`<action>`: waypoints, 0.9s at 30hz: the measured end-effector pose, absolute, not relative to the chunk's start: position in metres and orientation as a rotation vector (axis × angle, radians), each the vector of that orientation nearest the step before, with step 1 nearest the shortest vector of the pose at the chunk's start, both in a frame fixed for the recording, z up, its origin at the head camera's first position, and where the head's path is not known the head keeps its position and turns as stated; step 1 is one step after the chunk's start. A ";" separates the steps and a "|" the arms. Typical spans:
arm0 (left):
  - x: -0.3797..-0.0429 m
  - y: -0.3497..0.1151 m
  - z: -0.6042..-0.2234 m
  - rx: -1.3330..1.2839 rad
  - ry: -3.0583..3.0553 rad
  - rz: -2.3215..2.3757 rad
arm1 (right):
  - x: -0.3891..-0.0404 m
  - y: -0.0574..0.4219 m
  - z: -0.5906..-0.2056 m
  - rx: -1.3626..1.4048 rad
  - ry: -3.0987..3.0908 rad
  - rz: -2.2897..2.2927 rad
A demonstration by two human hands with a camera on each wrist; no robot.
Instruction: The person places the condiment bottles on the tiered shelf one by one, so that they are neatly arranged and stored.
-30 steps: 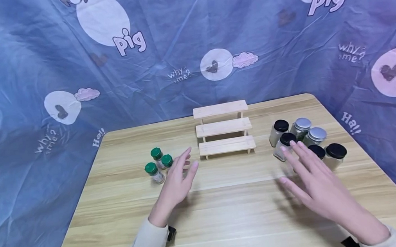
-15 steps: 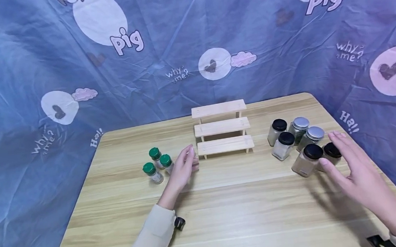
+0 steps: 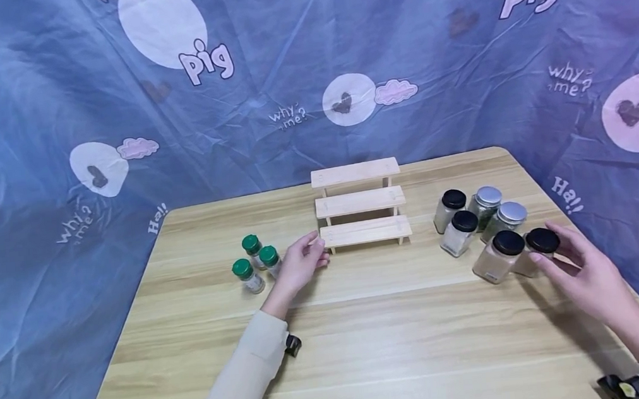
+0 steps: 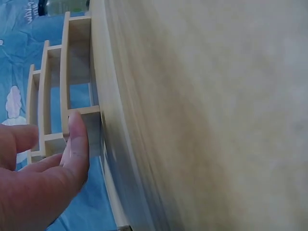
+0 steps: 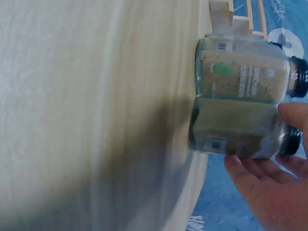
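Note:
A three-tier wooden display rack stands at the back of the table. At the left end of its lowest step is my left hand, fingers loosely bent and fingertips right at the step's end; in the left wrist view a finger overlaps that end and the thumb is apart. On the right, my right hand holds the rightmost black-lidded spice jar, thumb near its neck and fingers along the opposite side. The jar is upright, beside a second black-lidded jar of tan powder.
Two more black-lidded jars and two silver-lidded jars stand close behind. Several small green-capped bottles stand left of the left hand. A blue printed cloth hangs behind the wooden table.
My right hand has moved right from above the jars and closed round the rightmost one. My left hand has moved right, away from the green-capped bottles, to the rack's lowest step.

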State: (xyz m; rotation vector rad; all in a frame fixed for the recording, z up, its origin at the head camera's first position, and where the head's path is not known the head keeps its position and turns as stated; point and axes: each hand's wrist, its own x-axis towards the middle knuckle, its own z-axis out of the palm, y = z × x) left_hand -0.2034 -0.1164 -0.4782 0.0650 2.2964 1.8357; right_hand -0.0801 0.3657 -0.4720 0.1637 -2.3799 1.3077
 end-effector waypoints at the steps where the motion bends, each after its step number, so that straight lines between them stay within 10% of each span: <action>1: -0.205 -0.115 -0.478 0.067 2.297 1.827 | -0.081 0.367 -0.474 0.159 -2.383 1.308; 27: -0.213 -0.112 -0.477 -0.003 2.389 1.717 | -0.087 0.368 -0.417 0.118 -2.276 1.266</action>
